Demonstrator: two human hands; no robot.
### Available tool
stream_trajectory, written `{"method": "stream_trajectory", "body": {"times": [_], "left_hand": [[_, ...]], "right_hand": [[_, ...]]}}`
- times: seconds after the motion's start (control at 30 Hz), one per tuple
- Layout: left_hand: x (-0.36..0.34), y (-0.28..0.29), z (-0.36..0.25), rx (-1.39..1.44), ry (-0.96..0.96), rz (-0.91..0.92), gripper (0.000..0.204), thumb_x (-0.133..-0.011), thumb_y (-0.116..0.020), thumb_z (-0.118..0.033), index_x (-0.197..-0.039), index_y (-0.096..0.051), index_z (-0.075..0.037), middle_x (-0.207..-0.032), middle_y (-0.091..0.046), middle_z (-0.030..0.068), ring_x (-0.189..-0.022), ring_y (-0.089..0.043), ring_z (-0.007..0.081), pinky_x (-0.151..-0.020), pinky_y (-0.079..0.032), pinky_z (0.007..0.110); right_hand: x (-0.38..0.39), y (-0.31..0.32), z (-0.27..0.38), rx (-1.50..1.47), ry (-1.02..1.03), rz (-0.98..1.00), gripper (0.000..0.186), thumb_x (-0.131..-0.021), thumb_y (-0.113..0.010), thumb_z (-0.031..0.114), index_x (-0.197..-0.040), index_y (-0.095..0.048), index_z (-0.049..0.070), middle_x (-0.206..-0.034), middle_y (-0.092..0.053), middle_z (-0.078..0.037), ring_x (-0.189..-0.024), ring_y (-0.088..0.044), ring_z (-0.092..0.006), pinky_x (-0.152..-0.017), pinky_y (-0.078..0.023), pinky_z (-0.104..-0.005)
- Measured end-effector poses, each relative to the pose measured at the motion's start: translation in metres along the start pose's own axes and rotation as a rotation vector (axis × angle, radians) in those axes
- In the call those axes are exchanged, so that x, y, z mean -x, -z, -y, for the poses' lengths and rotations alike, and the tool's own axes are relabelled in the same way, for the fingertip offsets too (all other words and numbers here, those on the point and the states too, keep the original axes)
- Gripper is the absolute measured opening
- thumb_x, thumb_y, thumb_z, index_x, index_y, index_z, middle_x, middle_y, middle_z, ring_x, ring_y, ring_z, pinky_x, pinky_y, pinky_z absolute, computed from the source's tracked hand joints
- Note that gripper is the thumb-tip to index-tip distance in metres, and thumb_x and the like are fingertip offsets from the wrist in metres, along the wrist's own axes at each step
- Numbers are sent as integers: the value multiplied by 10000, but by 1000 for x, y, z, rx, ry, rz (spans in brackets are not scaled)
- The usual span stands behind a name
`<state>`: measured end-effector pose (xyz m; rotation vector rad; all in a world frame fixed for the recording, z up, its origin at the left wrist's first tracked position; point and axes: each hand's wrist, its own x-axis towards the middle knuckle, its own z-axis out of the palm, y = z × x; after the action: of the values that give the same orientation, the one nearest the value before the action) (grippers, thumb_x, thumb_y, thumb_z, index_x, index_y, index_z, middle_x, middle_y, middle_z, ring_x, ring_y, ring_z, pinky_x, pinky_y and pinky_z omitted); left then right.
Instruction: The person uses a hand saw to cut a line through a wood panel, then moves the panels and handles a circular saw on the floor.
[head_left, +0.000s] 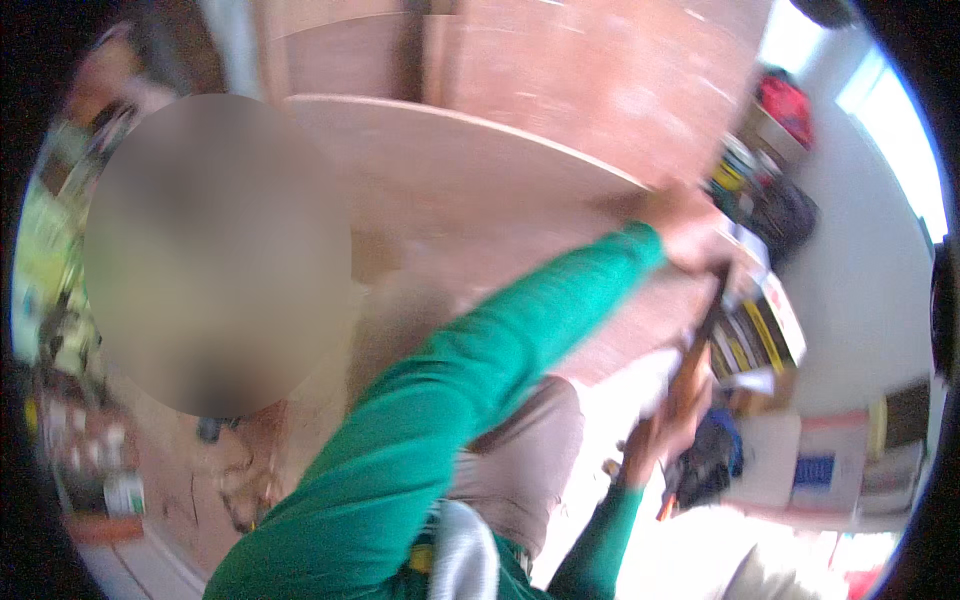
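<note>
My left hand (pixel 685 225), blurred by motion at the end of a green sleeve, reaches across to the right edge of a pinkish-brown board (pixel 450 170). It is at the upper end of a long dark tool (pixel 710 320), too smeared to identify; whether its fingers grip is unclear. Lower down, my right hand (pixel 675 405) is closed round that same long dark tool, beside the board's right side.
An upright wooden panel (pixel 600 70) stands behind the board. A red bag (pixel 785 105), dark bundles (pixel 785 215) and a black-and-yellow box (pixel 755 330) line the right wall. Cluttered items (pixel 110 480) lie at left, where a large round blur hides part of the view.
</note>
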<state>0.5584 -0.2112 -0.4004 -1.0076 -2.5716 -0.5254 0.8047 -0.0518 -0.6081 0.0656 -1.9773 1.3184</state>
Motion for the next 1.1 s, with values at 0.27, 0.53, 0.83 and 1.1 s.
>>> {"method": "stream_trajectory", "body": {"times": [0.27,0.53,0.83,1.1], "left_hand": [[-3,-11,-6,-87,22,-67,413,-705,-923,-312,-1066,-818,-142,-1097,-810,175,-1096,-767,398,-935,-598,540],[11,8,-1,-113,54,21,779,-690,-959,-445,-1395,-748,-190,-1241,-775,199,-1196,-715,413,-1017,-537,528],[-3,-1,-4,-92,91,59,681,-699,-948,-412,-1319,-783,-185,-1195,-795,187,-1202,-719,399,-1010,-542,527],[7,-2,7,-104,78,28,773,-688,-961,-468,-1382,-758,-195,-1242,-782,180,-1211,-710,404,-1031,-532,530]], "right_hand": [[-60,-11,59,408,-67,-31,279,-1116,-596,133,-1378,-551,49,-893,-666,-340,-815,-679,-557,-632,-497,-564],[19,10,73,362,-173,38,331,-1088,-616,96,-1405,-581,9,-969,-722,-298,-855,-748,-489,-699,-574,-498],[-61,-14,66,424,-38,-35,264,-1103,-606,121,-1359,-545,102,-852,-689,-294,-774,-680,-547,-606,-483,-588],[-14,0,60,430,-100,68,377,-1066,-622,71,-1437,-562,32,-921,-712,-295,-818,-728,-511,-649,-539,-543]]}}
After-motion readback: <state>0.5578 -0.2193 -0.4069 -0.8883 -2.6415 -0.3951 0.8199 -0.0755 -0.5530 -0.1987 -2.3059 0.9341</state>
